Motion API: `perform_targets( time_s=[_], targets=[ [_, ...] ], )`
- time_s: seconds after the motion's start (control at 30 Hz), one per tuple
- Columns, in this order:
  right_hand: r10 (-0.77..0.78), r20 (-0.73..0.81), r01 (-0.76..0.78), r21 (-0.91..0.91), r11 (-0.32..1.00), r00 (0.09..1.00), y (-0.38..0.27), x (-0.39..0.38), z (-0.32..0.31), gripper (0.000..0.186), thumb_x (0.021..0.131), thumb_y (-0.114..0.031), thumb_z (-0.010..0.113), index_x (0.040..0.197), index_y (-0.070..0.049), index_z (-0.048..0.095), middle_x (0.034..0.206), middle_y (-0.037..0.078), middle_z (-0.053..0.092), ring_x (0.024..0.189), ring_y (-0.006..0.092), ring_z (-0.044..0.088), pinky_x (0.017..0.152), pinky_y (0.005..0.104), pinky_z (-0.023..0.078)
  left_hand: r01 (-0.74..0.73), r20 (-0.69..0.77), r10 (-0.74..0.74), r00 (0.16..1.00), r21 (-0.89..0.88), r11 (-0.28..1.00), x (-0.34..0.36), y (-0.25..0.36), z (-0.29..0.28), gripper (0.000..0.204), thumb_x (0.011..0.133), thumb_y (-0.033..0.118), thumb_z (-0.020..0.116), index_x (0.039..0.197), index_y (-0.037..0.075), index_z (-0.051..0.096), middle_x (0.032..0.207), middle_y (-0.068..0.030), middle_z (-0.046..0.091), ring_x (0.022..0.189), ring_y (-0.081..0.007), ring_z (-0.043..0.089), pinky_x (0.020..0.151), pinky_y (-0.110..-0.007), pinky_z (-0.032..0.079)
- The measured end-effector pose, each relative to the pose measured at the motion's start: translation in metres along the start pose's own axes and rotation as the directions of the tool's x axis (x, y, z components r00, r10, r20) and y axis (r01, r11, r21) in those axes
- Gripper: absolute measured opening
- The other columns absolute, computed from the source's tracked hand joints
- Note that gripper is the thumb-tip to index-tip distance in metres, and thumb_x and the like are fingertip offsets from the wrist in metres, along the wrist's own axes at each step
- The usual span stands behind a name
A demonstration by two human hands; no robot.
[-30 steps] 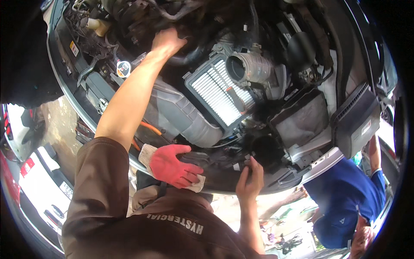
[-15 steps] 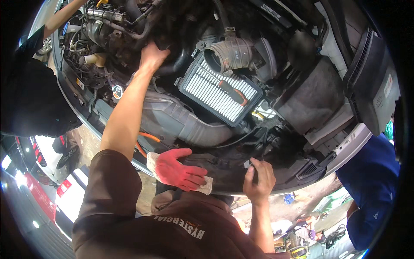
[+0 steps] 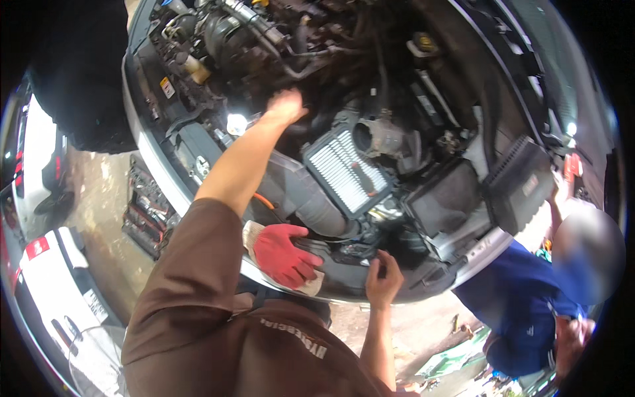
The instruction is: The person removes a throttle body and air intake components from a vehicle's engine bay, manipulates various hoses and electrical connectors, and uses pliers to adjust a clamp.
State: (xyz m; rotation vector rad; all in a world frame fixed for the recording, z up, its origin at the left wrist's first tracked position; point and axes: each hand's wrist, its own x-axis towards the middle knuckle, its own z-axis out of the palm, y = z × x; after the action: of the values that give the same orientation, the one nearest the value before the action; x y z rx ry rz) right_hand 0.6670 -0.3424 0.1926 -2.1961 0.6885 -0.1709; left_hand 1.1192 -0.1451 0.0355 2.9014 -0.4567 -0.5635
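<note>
My left hand [image 3: 288,106] reaches deep into the engine bay beside the dark hoses; its fingers are blurred and partly hidden. Near the front edge of the bay, my right hand [image 3: 385,281] has its fingers curled toward the thumb, around something too small and dark to make out. Between my arms a red-and-white work glove [image 3: 284,255] lies on the front panel. A white pleated air filter [image 3: 336,162] in a black frame sits in the bay, with a screwdriver [image 3: 362,178] lying across it. Just beyond the filter is a ribbed intake duct [image 3: 380,137].
A black plastic cover [image 3: 519,175] rests at the bay's right side. One person in blue [image 3: 516,304] is at the right, another in black [image 3: 83,79] at the left. An open tool case [image 3: 147,208] lies on the floor, near white cars [image 3: 63,291].
The view has shifted and turned, so the bay sits differently and the tool case shows. My left hand remains among the hoses; my right hand stays near the front edge.
</note>
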Motion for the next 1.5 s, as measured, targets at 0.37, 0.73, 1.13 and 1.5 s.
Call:
perform_targets(
  time_s=[0.37, 0.73, 1.13, 1.5],
  targets=[
    [0.083, -0.248, -0.009, 0.285, 0.958, 0.965, -0.010, 0.088, -0.040, 0.017, 0.099, -0.010, 0.065, 0.108, 0.003, 0.071, 0.087, 0.010, 0.073, 0.076, 0.0159, 0.068, 0.074, 0.0303, 0.054, -0.422, -0.370, 0.288, 0.883, -0.358, 0.833, -0.218, 0.097, -0.059, 0.022, 0.094, 0.014, 0.067, 0.111, 0.000, 0.068, 0.102, -0.0173, 0.070, 0.097, -0.0372, 0.063, 0.088, -0.047, 0.051],
    [0.001, 0.221, 0.036, -0.164, 0.986, 0.975, 0.096, 0.369, 0.010, 0.034, 0.096, -0.018, 0.054, 0.114, 0.004, 0.072, 0.109, 0.026, 0.074, 0.106, 0.0391, 0.072, 0.095, 0.0443, 0.054, -0.244, -0.217, 0.146, 0.965, -0.546, 0.801, -0.237, 0.141, -0.024, 0.029, 0.098, 0.012, 0.063, 0.125, -0.001, 0.065, 0.100, -0.0200, 0.069, 0.094, -0.0357, 0.068, 0.086, -0.044, 0.054],
    [0.432, 0.484, -0.014, -0.654, 0.757, 0.761, 0.039, 0.465, 0.096, 0.042, 0.098, -0.016, 0.052, 0.133, 0.002, 0.066, 0.143, 0.025, 0.061, 0.133, 0.0397, 0.059, 0.111, 0.0470, 0.050, -0.381, -0.327, 0.266, 0.907, -0.365, 0.849, -0.226, 0.122, -0.016, 0.037, 0.083, -0.002, 0.071, 0.119, -0.002, 0.066, 0.085, -0.0094, 0.068, 0.075, -0.0256, 0.065, 0.071, -0.037, 0.055],
    [0.301, 0.219, -0.085, -0.663, 0.744, 0.928, 0.084, 0.458, 0.098, 0.037, 0.106, -0.016, 0.044, 0.125, -0.003, 0.072, 0.137, 0.023, 0.065, 0.127, 0.0388, 0.064, 0.106, 0.0490, 0.054, -0.455, -0.408, 0.305, 0.860, -0.347, 0.820, -0.224, 0.130, -0.018, 0.036, 0.081, 0.003, 0.074, 0.116, -0.002, 0.066, 0.086, -0.0097, 0.068, 0.079, -0.0276, 0.067, 0.073, -0.038, 0.056]
  ],
)
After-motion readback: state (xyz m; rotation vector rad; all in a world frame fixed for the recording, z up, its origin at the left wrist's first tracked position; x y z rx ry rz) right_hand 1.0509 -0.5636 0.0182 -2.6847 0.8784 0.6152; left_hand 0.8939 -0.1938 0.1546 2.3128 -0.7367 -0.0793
